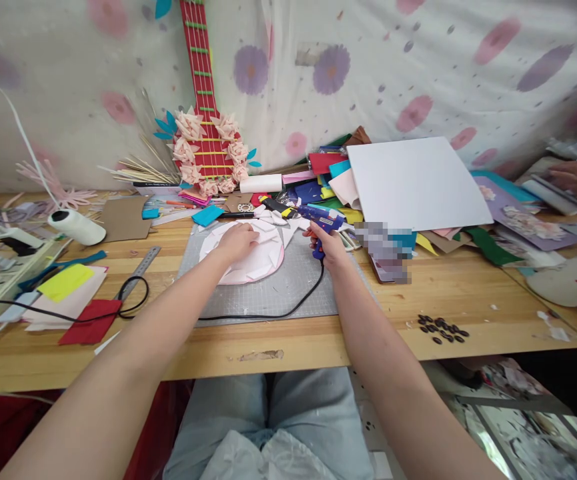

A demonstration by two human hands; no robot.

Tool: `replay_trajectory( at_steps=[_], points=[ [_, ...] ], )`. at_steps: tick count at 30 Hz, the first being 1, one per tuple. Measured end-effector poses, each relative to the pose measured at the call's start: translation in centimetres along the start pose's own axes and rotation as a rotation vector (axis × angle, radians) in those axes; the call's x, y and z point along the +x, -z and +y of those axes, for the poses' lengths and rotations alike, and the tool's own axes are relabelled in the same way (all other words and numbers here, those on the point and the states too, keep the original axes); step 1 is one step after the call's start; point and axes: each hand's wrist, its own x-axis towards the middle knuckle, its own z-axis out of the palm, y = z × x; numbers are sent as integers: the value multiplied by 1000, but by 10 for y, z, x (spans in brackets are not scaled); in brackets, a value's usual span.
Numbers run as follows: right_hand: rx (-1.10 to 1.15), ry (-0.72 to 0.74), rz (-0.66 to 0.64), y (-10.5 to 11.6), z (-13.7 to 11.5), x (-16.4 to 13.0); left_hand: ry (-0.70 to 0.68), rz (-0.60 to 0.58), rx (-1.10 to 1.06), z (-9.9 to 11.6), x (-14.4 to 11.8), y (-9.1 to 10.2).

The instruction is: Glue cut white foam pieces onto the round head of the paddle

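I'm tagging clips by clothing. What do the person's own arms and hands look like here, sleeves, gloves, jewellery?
Both forearms are bare to the frame's edge, no sleeves in view. The left hand and right hand wear no gloves; no watch, bracelet or ring shows. Light blue jeans cover the lap below.

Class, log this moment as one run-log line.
left hand: pressing paper petals | right hand: gripping glue gun | base: grey mat
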Motion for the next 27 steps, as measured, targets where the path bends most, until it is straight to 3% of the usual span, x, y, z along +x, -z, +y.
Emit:
replay_trajectory(
  at_steps=[6, 10, 15, 18, 22, 27],
  points=[
    [-17, 14, -9, -1, 0, 0, 50, -58, 13, 8, -2, 4],
    [-13, 13, -11, -1, 0, 0, 77, -64, -93, 5, -1, 5],
    [-2, 8, -1, 0, 0, 0, 245, 105, -420, -14, 1, 13],
    [-12, 14, -6, 0, 0, 0, 322, 169, -462, -25, -1, 18],
    [-33, 11, -4, -1, 2, 0, 242, 132, -372, -26, -8, 11],
    [-48, 7, -5, -1, 8, 3, 119, 11, -227, -9, -9, -3]
  ],
)
